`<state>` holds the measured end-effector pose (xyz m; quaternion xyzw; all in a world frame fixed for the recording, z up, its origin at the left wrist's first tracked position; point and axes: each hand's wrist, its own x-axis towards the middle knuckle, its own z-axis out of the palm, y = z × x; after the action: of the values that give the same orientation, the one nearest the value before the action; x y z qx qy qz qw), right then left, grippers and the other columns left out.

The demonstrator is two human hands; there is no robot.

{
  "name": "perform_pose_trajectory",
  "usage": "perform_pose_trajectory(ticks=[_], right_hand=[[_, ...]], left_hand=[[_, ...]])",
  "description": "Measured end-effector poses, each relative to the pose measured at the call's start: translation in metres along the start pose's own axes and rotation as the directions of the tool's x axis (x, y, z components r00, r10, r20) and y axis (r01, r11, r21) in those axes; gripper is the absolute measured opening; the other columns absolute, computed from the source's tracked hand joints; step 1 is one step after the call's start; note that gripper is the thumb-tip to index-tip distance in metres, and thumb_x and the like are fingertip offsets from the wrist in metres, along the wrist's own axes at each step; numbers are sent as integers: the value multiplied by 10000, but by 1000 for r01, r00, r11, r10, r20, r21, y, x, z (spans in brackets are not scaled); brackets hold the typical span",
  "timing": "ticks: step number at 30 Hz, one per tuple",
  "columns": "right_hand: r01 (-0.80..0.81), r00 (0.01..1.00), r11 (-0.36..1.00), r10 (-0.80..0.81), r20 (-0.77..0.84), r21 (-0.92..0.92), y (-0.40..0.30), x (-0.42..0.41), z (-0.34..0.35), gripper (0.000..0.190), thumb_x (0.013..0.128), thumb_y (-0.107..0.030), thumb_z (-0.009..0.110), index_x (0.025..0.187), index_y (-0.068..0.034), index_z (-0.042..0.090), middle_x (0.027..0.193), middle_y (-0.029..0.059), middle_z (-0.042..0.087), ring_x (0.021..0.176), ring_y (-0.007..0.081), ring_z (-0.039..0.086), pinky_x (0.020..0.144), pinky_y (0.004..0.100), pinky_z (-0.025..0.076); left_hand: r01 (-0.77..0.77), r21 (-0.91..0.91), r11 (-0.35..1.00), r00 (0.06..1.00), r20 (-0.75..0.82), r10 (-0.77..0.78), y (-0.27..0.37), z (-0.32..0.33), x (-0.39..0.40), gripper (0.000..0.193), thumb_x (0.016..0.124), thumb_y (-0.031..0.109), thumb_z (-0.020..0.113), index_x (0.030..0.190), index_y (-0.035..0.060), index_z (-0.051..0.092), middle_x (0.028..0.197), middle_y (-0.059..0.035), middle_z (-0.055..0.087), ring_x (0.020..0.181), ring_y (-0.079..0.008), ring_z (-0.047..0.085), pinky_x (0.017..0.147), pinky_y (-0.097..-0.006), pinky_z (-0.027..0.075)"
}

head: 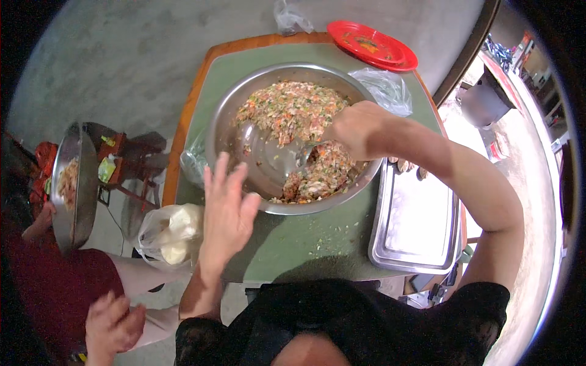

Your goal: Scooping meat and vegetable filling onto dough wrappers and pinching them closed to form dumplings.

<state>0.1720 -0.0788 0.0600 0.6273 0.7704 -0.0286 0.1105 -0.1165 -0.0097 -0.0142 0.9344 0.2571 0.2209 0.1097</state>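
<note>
A wide stainless steel basin (293, 209) stands on the green-topped table (293, 247), holding a chopped mix of meat and vegetables (297, 107) in two heaps. My right hand (355, 128) is a fist at the basin's right side, above the nearer heap; a metal utensil, seemingly a spoon (303, 155), shows below it in the mix. My left hand (229, 201) is raised at the basin's lower left rim, fingers spread and holding nothing. Whether it touches the rim cannot be told. Just left of it, a clear plastic bag (176, 233) holds pale round pieces, perhaps dough wrappers.
A metal tray (414, 219) with several dumpling-like pieces (403, 164) lies at the right. Red plates (373, 45) and a plastic bag (384, 89) are at the back right. At the left, a seated person (68, 297) holds a metal bowl (75, 192).
</note>
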Motion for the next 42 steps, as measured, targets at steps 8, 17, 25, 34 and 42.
perform_pose_trajectory(ticks=[8, 17, 25, 34, 42], right_hand=[[166, 979, 936, -119, -163, 311, -25, 3, 11, 96, 795, -107, 541, 783, -29, 597, 716, 197, 606, 713, 364, 619, 660, 469, 491], [279, 884, 947, -190, -428, 156, 10, -28, 31, 128, 682, -151, 566, 606, -51, 539, 547, 145, 529, 580, 371, 590, 552, 454, 496], [252, 952, 967, -241, -190, 35, 21, -31, -7, 97, 717, -118, 599, 694, -27, 622, 637, 155, 618, 679, 330, 662, 623, 413, 536], [254, 965, 938, -230, 126, -236, 2, -9, 29, 131, 697, -106, 634, 786, -34, 697, 759, 166, 683, 729, 309, 694, 613, 429, 560], [165, 969, 969, -194, -154, -184, -16, 2, 47, 86, 718, -127, 611, 707, -65, 669, 652, 105, 644, 641, 277, 671, 542, 392, 539]], left_hand=[[-83, -396, 915, 947, -316, -51, 1, -3, 5, 662, 972, 485, 295, 1355, -38, 429, 1377, -197, 467, 1364, -335, 335, 1142, -500, 112], [-75, -485, 872, 943, -320, -97, -3, -1, -10, 595, 979, 432, 307, 1210, -62, 547, 1233, -220, 582, 1325, -397, 374, 1111, -520, 213], [-225, -401, 888, 953, -282, 114, -4, 8, -5, 551, 966, 429, 363, 1199, -29, 560, 1206, -183, 610, 1290, -411, 427, 1113, -553, 199], [-246, -297, 923, 962, -190, 195, -9, 9, -6, 528, 858, 365, 542, 1226, -12, 537, 1235, -162, 583, 1231, -368, 492, 1106, -592, 209], [-263, -263, 928, 951, -232, 204, -9, 13, -6, 523, 819, 290, 567, 1231, -29, 530, 1179, -196, 600, 1192, -384, 518, 1093, -584, 250]])
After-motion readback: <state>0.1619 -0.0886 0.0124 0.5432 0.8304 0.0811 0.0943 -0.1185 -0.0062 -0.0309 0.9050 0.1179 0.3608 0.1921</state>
